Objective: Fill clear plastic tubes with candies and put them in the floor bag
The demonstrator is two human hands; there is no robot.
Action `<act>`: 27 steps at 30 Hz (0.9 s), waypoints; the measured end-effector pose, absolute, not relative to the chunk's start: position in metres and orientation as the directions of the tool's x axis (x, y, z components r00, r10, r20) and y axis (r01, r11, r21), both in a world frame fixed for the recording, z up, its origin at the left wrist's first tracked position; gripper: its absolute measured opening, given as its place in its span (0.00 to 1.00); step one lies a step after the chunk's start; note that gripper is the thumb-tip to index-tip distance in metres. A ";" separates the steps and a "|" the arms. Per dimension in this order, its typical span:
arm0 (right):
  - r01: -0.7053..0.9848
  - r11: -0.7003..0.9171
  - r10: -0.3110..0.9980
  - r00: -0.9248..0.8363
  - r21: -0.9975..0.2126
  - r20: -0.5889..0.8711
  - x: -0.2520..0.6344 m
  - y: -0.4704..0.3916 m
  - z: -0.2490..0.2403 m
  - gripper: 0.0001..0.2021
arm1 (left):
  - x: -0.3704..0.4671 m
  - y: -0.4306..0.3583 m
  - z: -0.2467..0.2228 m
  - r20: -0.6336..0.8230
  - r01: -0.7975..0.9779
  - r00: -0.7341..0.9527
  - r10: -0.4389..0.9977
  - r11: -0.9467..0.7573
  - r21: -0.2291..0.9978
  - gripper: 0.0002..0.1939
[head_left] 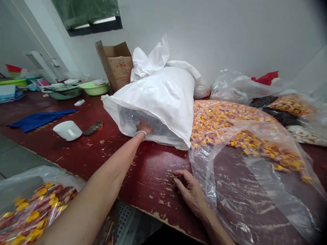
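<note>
A large white woven sack (163, 95) lies on its side on the dark red table, its mouth facing me. My left hand (144, 127), with a beaded bracelet at the wrist, reaches into that mouth. Clear plastic pieces (130, 117) show inside around it; its fingers are partly hidden, so their grip cannot be made out. My right hand (189, 189) rests near the front edge of the table, fingers loosely bent and apart, with nothing seen in it. Just right of it spreads a clear plastic bag (235, 190) with many small yellow-capped pieces (217, 119) towards its far side.
At front left, another clear bag holds yellow-capped tubes (33, 216). A white mug (67, 130) and a blue cloth (41, 119) lie on the left. Behind stand an open cardboard box (120, 69) and a green basin (95, 88). More plastic bags (235, 88) line the wall.
</note>
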State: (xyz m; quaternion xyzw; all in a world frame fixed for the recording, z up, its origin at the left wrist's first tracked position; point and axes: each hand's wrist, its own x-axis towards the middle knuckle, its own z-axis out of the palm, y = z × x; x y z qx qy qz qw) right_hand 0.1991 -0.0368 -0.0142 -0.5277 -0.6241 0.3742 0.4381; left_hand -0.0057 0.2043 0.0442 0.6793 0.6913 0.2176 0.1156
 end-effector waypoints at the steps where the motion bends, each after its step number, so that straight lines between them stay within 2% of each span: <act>1: 0.340 0.168 0.986 -0.062 -0.925 0.156 0.199 -0.036 -0.014 0.11 | -0.004 0.204 0.039 0.144 0.899 -0.068 0.987 -0.002 0.438 0.30; 3: 0.361 0.174 0.985 -0.068 -0.916 0.160 0.199 -0.034 -0.013 0.10 | -0.002 0.201 0.032 0.160 0.922 -0.117 0.980 0.048 0.384 0.25; 6: 0.381 0.175 0.985 -0.077 -0.908 0.157 0.199 -0.034 -0.012 0.10 | -0.002 0.195 0.030 0.161 0.945 -0.089 0.983 0.032 0.325 0.20; 13: 0.407 0.208 0.978 -0.082 -0.890 0.191 0.199 -0.034 -0.013 0.10 | -0.013 0.155 0.034 0.140 0.961 0.068 0.988 -0.103 0.258 0.17; 20: 0.479 0.217 0.970 -0.009 -0.851 0.242 0.193 -0.036 -0.016 0.13 | 0.002 0.063 0.008 0.249 0.943 0.201 0.948 -0.256 0.214 0.14; 24: 0.667 0.267 0.917 0.046 -0.695 0.396 0.181 -0.025 -0.013 0.23 | 0.007 0.030 0.006 0.236 0.903 0.314 0.920 -0.366 0.225 0.16; 27: 0.823 0.296 0.908 -0.084 -0.484 0.411 0.174 -0.012 -0.011 0.24 | 0.003 0.022 0.009 0.202 0.868 0.345 0.917 -0.394 0.303 0.20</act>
